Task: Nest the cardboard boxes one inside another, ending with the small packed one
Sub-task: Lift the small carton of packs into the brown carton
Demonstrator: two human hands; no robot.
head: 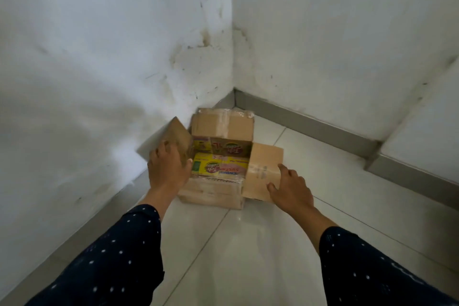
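A brown cardboard box (pixel 213 194) stands on the floor in the room's corner, its top flaps spread open. Inside it sits a smaller box (pixel 221 165) printed in yellow, red and green. My left hand (pixel 167 167) grips the box's left flap (pixel 180 135), which stands tilted up. My right hand (pixel 290 189) rests with fingers spread on the right flap (pixel 263 169), which lies folded outward. The far flap (pixel 223 125) leans back toward the wall.
Two white walls (pixel 99 57) meet in the corner just behind the box, with a grey skirting (pixel 310 123) along their base. The floor (pixel 248 243) is glossy white tile. A raised tiled step (pixel 422 136) runs along the right.
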